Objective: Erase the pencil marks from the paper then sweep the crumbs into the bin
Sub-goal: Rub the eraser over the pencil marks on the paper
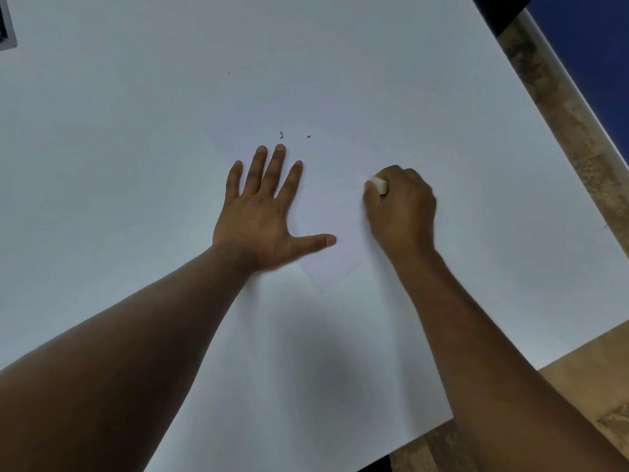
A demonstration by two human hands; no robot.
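White covers nearly everything: a white table (136,131) with a sheet of paper (326,206) lying at its centre, turned at an angle and hard to tell from the surface but for its faint edges at about 6 o'clock. The left hand (262,212) lies flat on the paper's 9 o'clock side, fingers straight and spread, thumb stretched toward 3 o'clock, pressing the sheet down and grasping nothing. The right hand (400,206) sits at the paper's 3 o'clock edge, curled into a fist around a white eraser (377,185), whose end pokes out at 11 o'clock of the knuckles; whether the eraser touches the paper cannot be told. Two small dark crumbs (281,134) lie at 12 o'clock, just beyond the left fingertips, a little apart from each other. A grey vent-like object (6,25) shows at the far 10 o'clock corner. Wood-patterned floor (561,107) runs along the table's 3 o'clock side.
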